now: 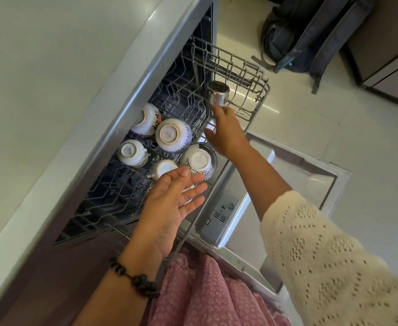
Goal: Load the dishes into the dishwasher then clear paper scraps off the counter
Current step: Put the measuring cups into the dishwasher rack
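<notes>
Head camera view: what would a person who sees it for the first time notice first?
Most striking is the pulled-out dishwasher rack with upturned ceramic bowls and cups clustered at its near-left part. The right hand touches a steel cup on the rack's far side, while the left hand hovers open over the crockery. A dark backpack lies on the floor beyond.

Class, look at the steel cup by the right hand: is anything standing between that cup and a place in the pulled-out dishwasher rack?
Nothing visible does. The steel cup already sits upside down among the rack wires at its far end, with the right hand just below it. The bowls cluster nearer the counter.
</notes>
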